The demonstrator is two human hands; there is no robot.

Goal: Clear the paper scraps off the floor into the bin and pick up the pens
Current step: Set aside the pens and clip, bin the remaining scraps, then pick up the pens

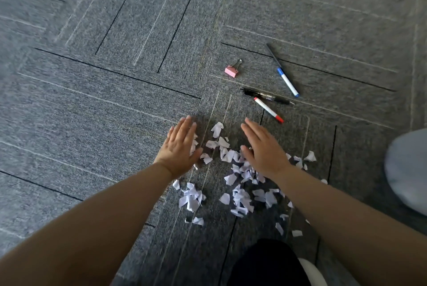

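Observation:
Several white paper scraps [240, 191] lie scattered on the grey carpet in the lower middle of the head view. My left hand [181, 147] is flat with straight fingers at the left edge of the scraps. My right hand [264, 149] is also flat, over the right part of the pile. Both hands hold nothing. Beyond them lie a white marker with a red cap [268, 109], a black pen [265, 96], a white marker with a blue cap [287, 81] and a thin dark pen [273, 54].
A pink binder clip [231, 71] rests on the carpet left of the pens. A blurred pale grey shape [407, 167] sits at the right edge. My dark trouser leg [268, 262] shows at the bottom. No bin is in view.

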